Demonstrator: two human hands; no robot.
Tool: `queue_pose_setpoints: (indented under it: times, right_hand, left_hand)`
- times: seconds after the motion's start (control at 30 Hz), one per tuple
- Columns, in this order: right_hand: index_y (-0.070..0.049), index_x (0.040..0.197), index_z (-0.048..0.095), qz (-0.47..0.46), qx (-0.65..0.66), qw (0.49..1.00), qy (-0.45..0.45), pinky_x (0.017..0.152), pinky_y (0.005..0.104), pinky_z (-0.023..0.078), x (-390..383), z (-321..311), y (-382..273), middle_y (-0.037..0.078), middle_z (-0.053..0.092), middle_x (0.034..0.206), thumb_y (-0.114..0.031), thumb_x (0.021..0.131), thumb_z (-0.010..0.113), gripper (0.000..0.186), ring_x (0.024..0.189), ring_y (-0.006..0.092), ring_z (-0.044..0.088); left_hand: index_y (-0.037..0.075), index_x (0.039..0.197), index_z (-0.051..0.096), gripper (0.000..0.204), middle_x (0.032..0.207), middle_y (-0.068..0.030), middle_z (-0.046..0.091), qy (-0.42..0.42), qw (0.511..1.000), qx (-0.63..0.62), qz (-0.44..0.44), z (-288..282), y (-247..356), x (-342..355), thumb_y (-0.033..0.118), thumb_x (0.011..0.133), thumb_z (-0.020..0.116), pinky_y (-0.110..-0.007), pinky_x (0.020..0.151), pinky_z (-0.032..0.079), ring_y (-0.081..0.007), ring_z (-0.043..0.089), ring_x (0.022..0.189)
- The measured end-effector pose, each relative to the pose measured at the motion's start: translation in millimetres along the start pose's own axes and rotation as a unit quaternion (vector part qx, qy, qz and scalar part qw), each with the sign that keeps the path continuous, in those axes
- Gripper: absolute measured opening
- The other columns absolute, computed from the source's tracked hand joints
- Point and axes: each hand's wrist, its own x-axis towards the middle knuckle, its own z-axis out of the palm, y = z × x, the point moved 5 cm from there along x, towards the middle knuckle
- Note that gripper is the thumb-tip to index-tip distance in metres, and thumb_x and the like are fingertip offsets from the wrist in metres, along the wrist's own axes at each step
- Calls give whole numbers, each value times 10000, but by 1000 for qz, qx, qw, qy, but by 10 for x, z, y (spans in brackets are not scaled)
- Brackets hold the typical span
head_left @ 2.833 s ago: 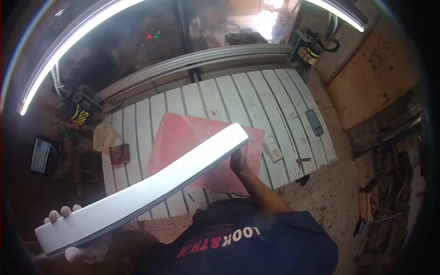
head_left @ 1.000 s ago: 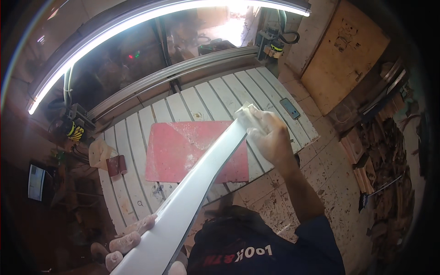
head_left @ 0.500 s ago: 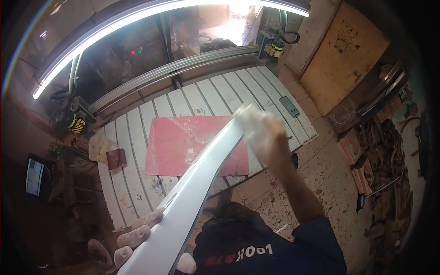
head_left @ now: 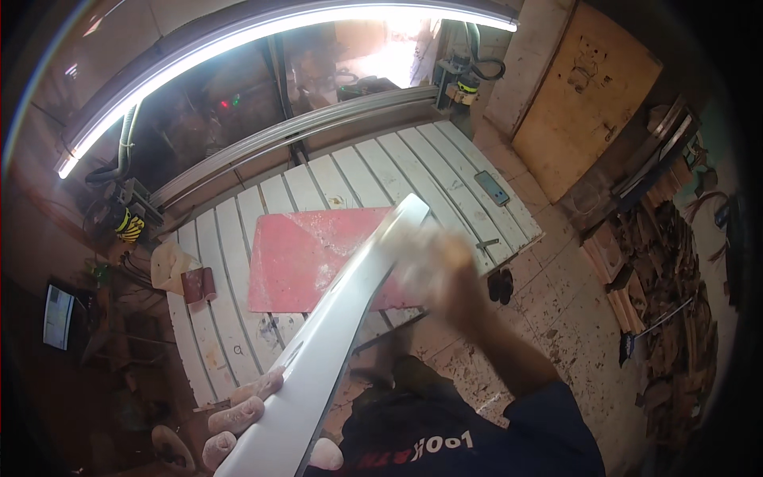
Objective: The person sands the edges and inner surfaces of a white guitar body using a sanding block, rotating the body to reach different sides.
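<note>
Down the strip [head_left: 326, 346] from its tip slides the right hand [head_left: 445, 270]!
Left hand [head_left: 241, 415] clasps its lower part; the right's grip, too blurred to tell. Over the mat [head_left: 292, 258], its long axis slants, tip pointing away, rightward.

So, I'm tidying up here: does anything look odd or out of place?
A phone lies near the slatted table's right edge, oddly placed on a stained work surface. The tiled floor beside it is darkly speckled, perhaps unswept.

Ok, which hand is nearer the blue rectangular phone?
Right. The right hand is lower-left of the phone; the left hand, much farther down-left, holds a long white panel.
</note>
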Motion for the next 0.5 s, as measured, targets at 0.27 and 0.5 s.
queue_pose_setpoints:
  times: [0.27,0.5]
  right_hand:
    - [-30,1283,660,-7,28,999,17,910,466,518,-133,-5,40,200,673,1080,-140,797,733,504,951,330,649]
    - [-26,1289,657,-4,-6,1000,0,904,435,520,-336,-180,5,203,677,1097,-143,866,656,439,982,338,654]
  left_hand:
    - [-120,1322,258,837,1106,-187,516,215,976,-30,-18,148,458,538,603,987,514,-316,685,601,-213,618,864]
    - [-79,1386,187,866,1124,-166,516,10,999,39,25,239,848,553,573,977,586,-331,786,621,-227,604,969]
